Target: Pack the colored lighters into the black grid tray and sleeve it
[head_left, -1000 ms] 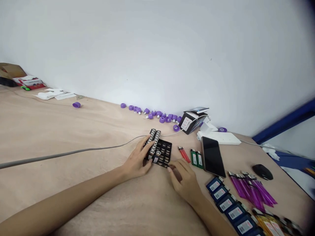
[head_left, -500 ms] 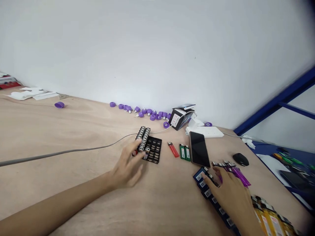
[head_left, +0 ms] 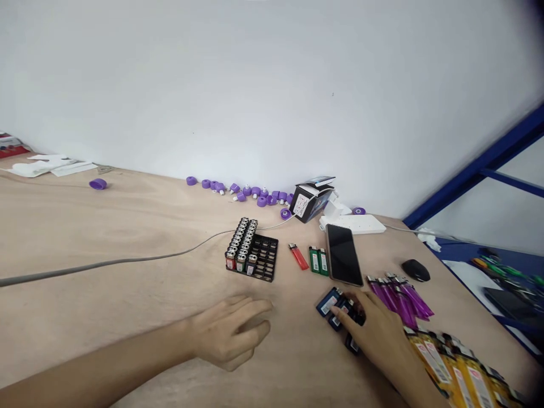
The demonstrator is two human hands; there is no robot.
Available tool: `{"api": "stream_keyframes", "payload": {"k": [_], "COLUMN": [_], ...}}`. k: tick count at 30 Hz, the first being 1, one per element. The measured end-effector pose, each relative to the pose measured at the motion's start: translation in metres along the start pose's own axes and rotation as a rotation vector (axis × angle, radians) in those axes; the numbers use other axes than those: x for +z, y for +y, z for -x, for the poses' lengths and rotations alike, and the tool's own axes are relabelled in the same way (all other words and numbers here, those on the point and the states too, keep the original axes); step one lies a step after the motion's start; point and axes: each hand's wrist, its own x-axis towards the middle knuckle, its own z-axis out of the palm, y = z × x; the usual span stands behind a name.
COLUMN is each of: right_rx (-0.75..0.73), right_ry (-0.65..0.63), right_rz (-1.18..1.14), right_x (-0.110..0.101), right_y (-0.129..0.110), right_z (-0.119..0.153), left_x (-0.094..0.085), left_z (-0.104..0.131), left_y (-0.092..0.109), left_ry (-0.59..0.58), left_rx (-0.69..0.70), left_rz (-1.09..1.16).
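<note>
My left hand (head_left: 232, 331) hangs over the bare wood in front of the black tray, fingers apart and holding nothing. The tray (head_left: 267, 263) has two rows of lighters (head_left: 244, 241) standing in its left side, and one dark lighter (head_left: 251, 264) stands at the front of a third row. My right hand (head_left: 378, 334) is curled over dark blue lighters (head_left: 329, 302), its thumb against them; the other fingers are partly hidden. More of the blue ones lie under the palm. Purple lighters (head_left: 402, 297) lie just beyond that hand, and yellow lighters (head_left: 467, 371) are beside its wrist.
A red lighter (head_left: 298, 256) and two green lighters (head_left: 318, 260) lie left of a phone (head_left: 344, 255). Behind are a power strip (head_left: 357, 224), a black box (head_left: 312, 201) and purple caps (head_left: 255, 191) along the wall. A mouse (head_left: 415, 270) sits right; a grey cable (head_left: 127, 260) crosses the table.
My left hand has drawn back from the tray toward the front. The right hand has moved slightly left and nearer, and the blue lighters under it have shifted left out of their line.
</note>
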Motion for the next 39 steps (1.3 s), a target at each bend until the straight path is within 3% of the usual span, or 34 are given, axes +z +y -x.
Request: {"api": "stream_keyframes", "payload": {"k": [3,9,14,23,28,31,34,39], "right_rx": [-0.113,-0.411,-0.429,-0.4,-0.389,-0.372,-0.398,-0.441], "right_ry": [0.006,0.057,0.128,0.072,0.084,-0.065,-0.221,-0.287], "right_rz": [-0.045,-0.09,-0.017,0.1,0.097,-0.001,-0.082,-0.116], "right_x": [0.006,0.021,0.024,0.021,0.018,0.007,-0.007,-0.014], "right_y": [-0.024,-0.065,-0.071,-0.067,-0.067,-0.064,-0.058,-0.052], "right_z": [0.011,0.04,0.046,0.043,0.042,0.038,0.034,0.033], "left_x": [0.003,0.012,0.012,0.013,0.015,0.013,0.01,0.008], "left_z": [-0.001,-0.013,-0.022,-0.03,-0.04,-0.04,-0.039,-0.04], "left_y": [0.006,0.036,0.039,0.035,0.032,0.027,0.026,0.025], "left_ry": [-0.071,-0.306,-0.403,-0.445,-0.596,-0.676,-0.684,-0.646], "left_rx": [-0.077,-0.516,-0.701,-0.735,-0.789,-0.784,-0.764,-0.744], "left_rz": [0.11,0.309,0.363,0.228,0.176,0.171,0.163,0.205]}}
